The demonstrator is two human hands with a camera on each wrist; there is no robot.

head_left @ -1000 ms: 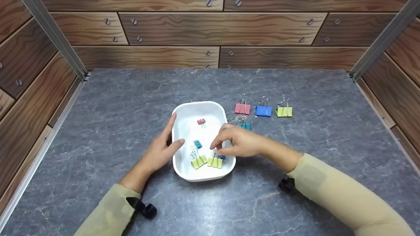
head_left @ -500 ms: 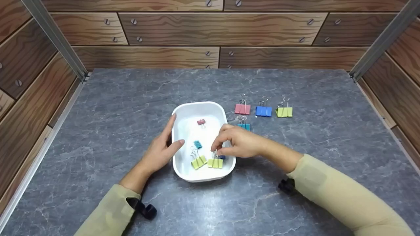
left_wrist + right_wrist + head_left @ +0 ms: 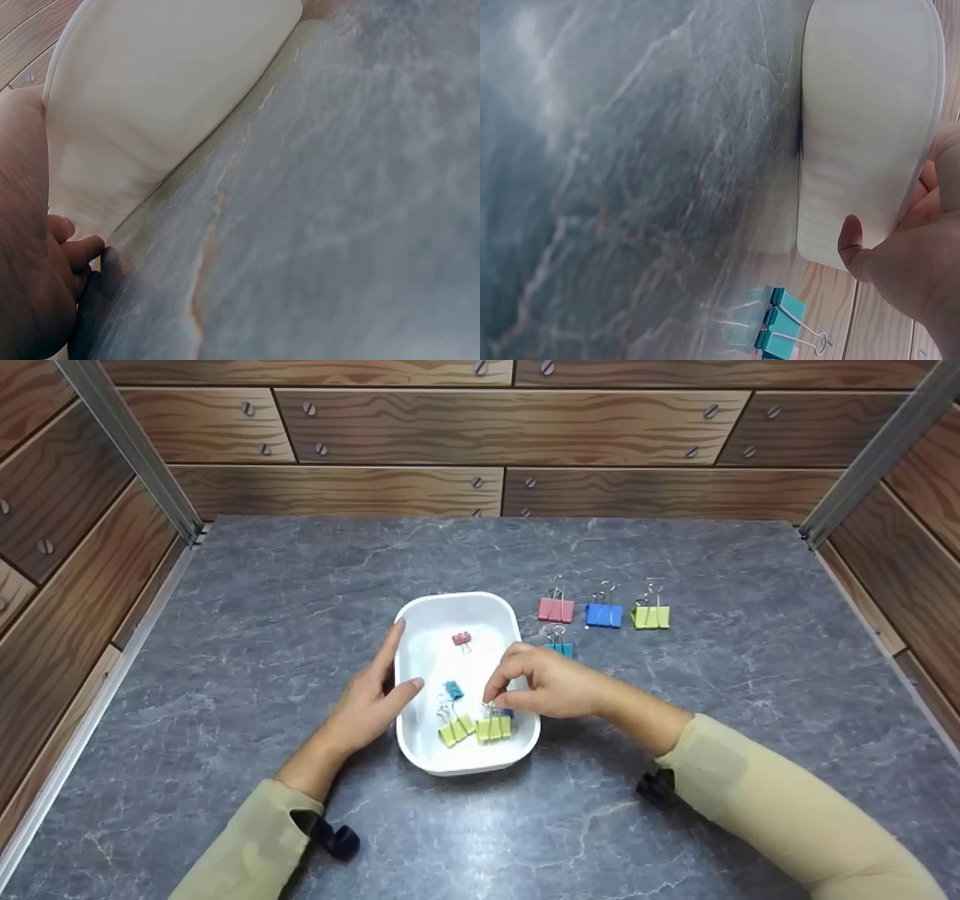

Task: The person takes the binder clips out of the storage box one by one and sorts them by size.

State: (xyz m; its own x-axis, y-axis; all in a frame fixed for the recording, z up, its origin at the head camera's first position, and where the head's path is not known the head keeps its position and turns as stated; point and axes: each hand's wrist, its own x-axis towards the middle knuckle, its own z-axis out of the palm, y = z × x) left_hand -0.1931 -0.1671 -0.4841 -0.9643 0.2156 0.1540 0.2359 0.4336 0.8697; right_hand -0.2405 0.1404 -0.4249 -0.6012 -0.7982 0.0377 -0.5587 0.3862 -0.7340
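Observation:
A white plastic tub (image 3: 469,769) stands on the table. My left hand (image 3: 371,705) holds its left side, the thumb over the rim and the fingers along the outer wall. Over the right rim reaches my right hand (image 3: 547,682), its thumb and forefinger pinching the wire handles of a yellow-green binder clip (image 3: 493,728). Beside that clip in the tub lie another yellow-green binder clip (image 3: 456,731) and a small teal clip (image 3: 453,690). Farther back in it is a small red clip (image 3: 461,638). A dark blue clip (image 3: 508,712) is partly hidden by the right hand.
Right of the tub, a red binder clip (image 3: 556,610), a blue binder clip (image 3: 604,615) and a yellow-green one stand in a row. A teal binder clip (image 3: 780,326) stands in front of the red one, partly behind the right hand. Wood-patterned walls (image 3: 510,427) enclose the table.
My right fingers have closed on the handles of the right-hand yellow-green binder clip, which has shifted slightly up and away in the head view. The left hand has stayed on the tub.

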